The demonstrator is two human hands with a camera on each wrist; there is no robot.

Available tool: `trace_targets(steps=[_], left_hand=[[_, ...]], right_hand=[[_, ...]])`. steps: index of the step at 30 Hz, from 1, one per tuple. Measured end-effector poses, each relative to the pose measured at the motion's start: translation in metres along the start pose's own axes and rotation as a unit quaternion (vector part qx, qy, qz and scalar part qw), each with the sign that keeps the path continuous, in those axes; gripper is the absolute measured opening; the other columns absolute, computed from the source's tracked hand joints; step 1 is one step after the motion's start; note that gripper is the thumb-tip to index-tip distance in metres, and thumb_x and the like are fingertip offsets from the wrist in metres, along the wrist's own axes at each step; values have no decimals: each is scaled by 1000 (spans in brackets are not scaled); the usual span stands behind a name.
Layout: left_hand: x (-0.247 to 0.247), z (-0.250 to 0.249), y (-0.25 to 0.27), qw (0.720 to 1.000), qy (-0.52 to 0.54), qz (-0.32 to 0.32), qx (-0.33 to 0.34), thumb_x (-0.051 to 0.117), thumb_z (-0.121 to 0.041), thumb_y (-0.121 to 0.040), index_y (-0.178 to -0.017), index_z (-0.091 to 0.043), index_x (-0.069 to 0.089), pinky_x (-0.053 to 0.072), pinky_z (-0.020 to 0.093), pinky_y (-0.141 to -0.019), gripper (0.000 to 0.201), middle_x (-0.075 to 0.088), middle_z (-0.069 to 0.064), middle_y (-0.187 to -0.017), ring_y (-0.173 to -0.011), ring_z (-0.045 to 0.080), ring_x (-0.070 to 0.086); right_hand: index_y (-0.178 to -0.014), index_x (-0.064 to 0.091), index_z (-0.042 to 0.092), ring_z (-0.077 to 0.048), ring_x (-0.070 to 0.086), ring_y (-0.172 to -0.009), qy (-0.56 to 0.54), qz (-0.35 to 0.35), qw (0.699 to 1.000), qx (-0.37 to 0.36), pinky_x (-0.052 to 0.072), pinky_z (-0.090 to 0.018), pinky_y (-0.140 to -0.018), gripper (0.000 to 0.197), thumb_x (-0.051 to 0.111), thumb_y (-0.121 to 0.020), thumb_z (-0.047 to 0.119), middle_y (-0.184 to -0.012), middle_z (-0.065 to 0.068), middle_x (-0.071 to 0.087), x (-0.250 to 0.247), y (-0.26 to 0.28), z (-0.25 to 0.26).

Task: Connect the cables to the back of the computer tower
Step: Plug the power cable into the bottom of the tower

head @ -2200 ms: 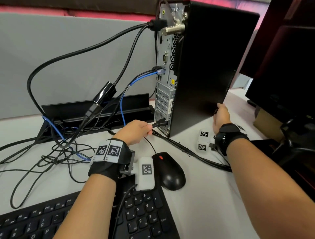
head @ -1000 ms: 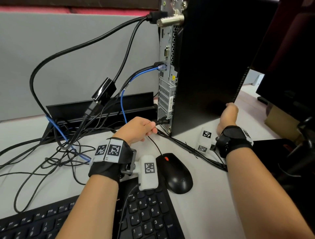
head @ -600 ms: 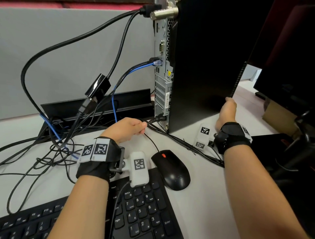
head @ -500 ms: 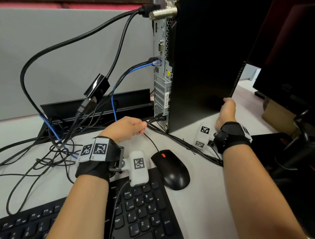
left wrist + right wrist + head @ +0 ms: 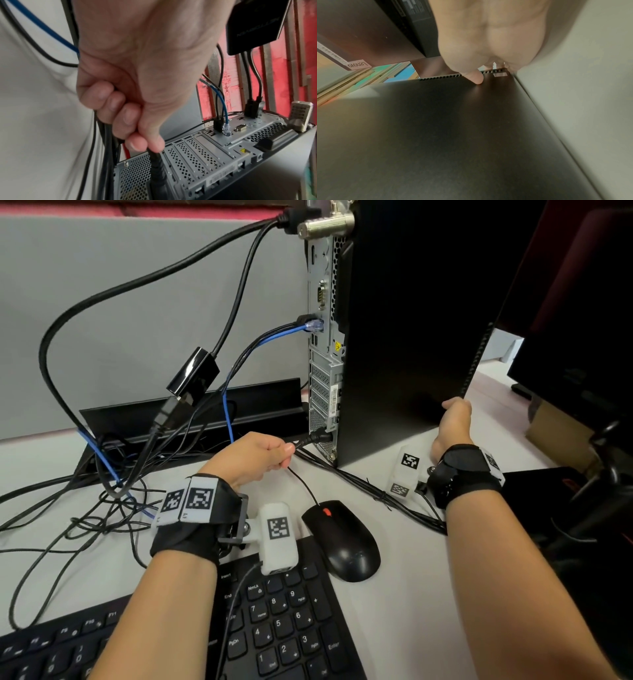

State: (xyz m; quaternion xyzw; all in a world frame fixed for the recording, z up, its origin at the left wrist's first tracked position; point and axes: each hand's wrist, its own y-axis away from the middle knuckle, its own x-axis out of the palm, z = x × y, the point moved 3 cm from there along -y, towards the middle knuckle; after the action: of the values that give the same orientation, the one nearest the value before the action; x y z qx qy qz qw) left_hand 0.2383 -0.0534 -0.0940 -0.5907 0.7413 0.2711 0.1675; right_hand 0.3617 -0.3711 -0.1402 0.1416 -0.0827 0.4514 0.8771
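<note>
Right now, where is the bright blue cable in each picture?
Head view: the blue cable is left of centre, plugged into the tower's back panel.
Left wrist view: blue cable at centre right, dropping into the same panel.
Right wrist view: not in it.
Shared landmark: the perforated grey back panel.

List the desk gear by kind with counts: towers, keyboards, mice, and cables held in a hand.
Computer tower: 1
Keyboard: 1
Mouse: 1
Black cable held in the left hand: 1
Total: 4
</note>
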Motion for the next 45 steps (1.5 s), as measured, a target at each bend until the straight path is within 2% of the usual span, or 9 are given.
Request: trace_targets(steps=[9,13,16,19,22,24,27,33,45], left_hand=[[-1,-3,2,1000,-15,-27,0,46,-34,-97,-60,-21,55,32,20,-58,40,38,-11,-42,-52,9,31],[-1,0,2,1000,4,-28,2,48,-30,-96,-74,-23,67,37,20,-61,30,50,-7,-64,-62,8,42],[-3,-4,7,996,61,-54,-22,56,-26,-93,-100,-23,68,50,25,-80,14,65,-4,-95,-91,11,58],[-10,-21,15,991,-66,-99,-66,66,-43,-82,-136,-18,47,41,33,-103,62,54,1,-132,-121,18,51],[-7,-52,16,964,-219,-138,-58,70,-55,-72,-146,-18,27,34,47,-110,93,37,3,-149,-136,24,38],[6,-64,5,978,-177,-100,-38,75,-49,-70,-151,-16,13,30,42,-114,107,29,3,-155,-140,23,33],[28,-66,-11,997,-76,-28,19,77,-43,-71,-152,-21,11,31,32,-111,105,31,-1,-154,-139,17,36],[31,-79,-26,978,-95,-183,29,73,-46,-75,-130,-9,43,40,23,-79,72,56,7,-123,-98,13,50],[42,-95,-62,974,-126,-186,32,75,-45,-73,-127,-7,46,51,33,-90,72,59,12,-119,-110,27,59]], right_hand=[[-134,41,18,-23,43,-112,2,-5,1000,-2,34,-35,-99,56,35,-82,-3,-133,-7,46,0,3,4],[-142,38,19,-21,45,-107,7,-18,1000,10,36,-34,-104,65,32,-83,-8,-119,-4,47,-3,7,4],[-141,38,21,-21,48,-107,-5,-9,1000,6,38,-37,-107,68,31,-81,-9,-120,-4,50,-3,13,3],[-130,44,21,-21,50,-102,-22,-7,1000,0,42,-38,-105,60,31,-80,-9,-111,-3,53,-2,18,4],[-125,47,21,-20,51,-96,-35,-3,999,-9,45,-34,-98,57,31,-80,-10,-103,-2,54,-2,18,7],[-120,49,20,-18,49,-88,-32,2,999,-14,44,-30,-88,54,30,-80,-11,-91,1,52,-3,18,8],[-111,48,23,-18,48,-89,-39,-2,999,-8,44,-28,-85,49,31,-81,-11,-89,2,51,-5,20,7],[-139,45,16,-20,52,-108,-71,-5,997,1,43,-31,-102,62,35,-83,-9,-123,-4,56,-6,15,11],[-152,23,25,-22,36,-138,-108,-7,994,4,29,-35,-116,67,46,-94,1,-152,-5,35,-10,8,14]])
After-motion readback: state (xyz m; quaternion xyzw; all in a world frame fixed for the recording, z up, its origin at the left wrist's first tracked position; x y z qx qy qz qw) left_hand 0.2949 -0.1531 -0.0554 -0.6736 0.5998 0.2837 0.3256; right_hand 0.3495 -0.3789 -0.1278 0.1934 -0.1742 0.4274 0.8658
